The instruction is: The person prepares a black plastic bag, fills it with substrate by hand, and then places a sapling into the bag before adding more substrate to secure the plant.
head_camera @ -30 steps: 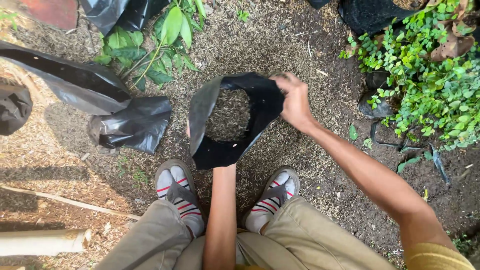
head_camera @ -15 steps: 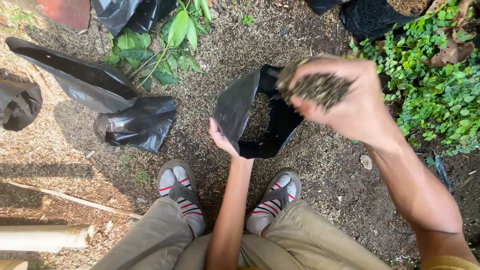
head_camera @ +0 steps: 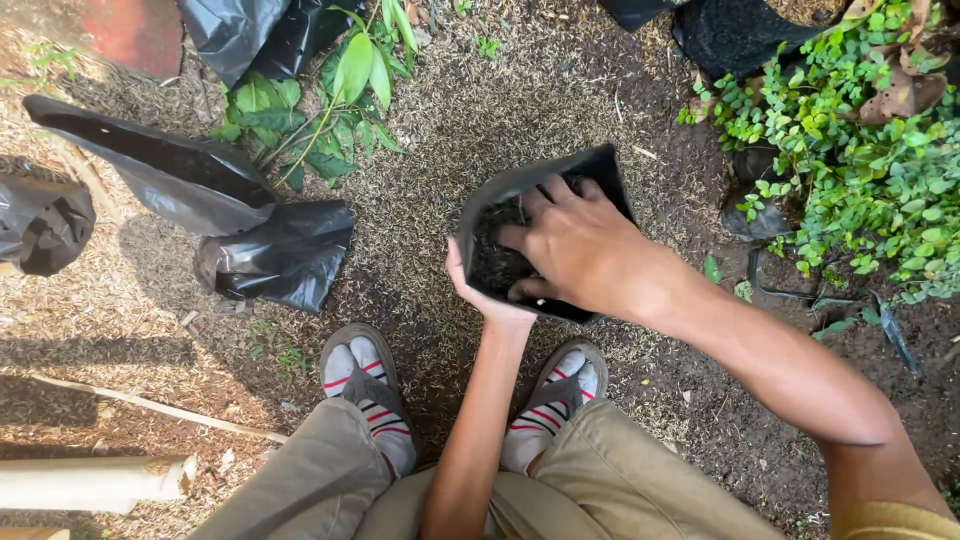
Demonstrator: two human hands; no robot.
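Lowered from above the opening, the right hand [head_camera: 580, 250] is now pressed palm-down, fingers spread, into the black plastic bag [head_camera: 520, 195] on the ground. Its limp rim is gripped by the left hand [head_camera: 480, 290]; the soil-filled bottom seems heavier and is best supported underneath.

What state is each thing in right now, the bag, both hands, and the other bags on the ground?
Black grow bag: open, upright, partly filled with dark soil.
Left hand: gripping the bag's near rim.
Right hand: inside the bag's mouth, fingers spread on the soil.
Spare black bags: lying crumpled on the ground.
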